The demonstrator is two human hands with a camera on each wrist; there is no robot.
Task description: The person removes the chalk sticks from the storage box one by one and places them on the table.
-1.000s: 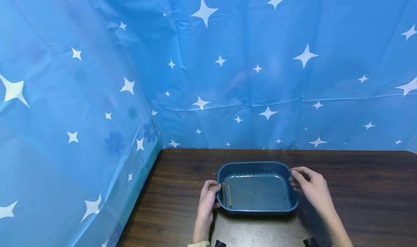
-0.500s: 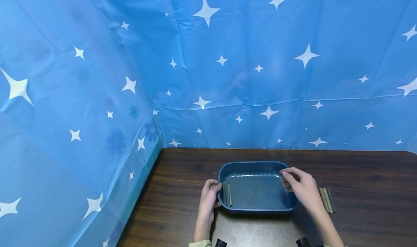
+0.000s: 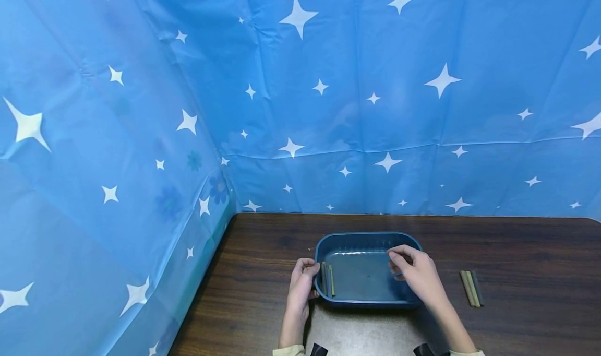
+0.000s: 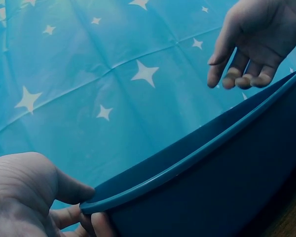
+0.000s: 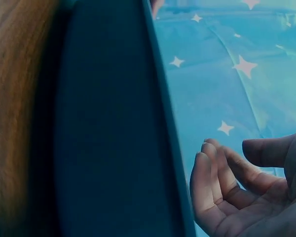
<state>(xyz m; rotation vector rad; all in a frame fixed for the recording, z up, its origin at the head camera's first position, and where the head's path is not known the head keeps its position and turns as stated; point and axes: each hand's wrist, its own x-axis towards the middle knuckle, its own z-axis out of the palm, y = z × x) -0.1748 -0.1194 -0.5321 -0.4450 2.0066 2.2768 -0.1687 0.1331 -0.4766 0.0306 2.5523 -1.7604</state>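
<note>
My left hand point(image 3: 299, 283) pinches the left rim of a dark blue plastic tub point(image 3: 371, 304), thumb over the rim and fingers against the outer wall, as the left wrist view shows. Inside the tub at its left end lie a few thin sticks point(image 3: 327, 280), greyish and yellow-green. My right hand point(image 3: 417, 272) hovers over the tub's right part. Its fingers are loosely bent and the thumb stands apart from them; nothing shows between them in the right wrist view point(image 5: 237, 192). To the tub's right lie more thin sticks point(image 3: 471, 288), yellowish and dark grey, side by side.
A dark wood-grain table point(image 3: 526, 257) carries everything. Blue cloth with white stars point(image 3: 328, 116) hangs behind the table and along its left side.
My right hand has moved left from the tub's right rim to above its inside, uncovering the sticks on the table at right. The left hand keeps its hold on the rim.
</note>
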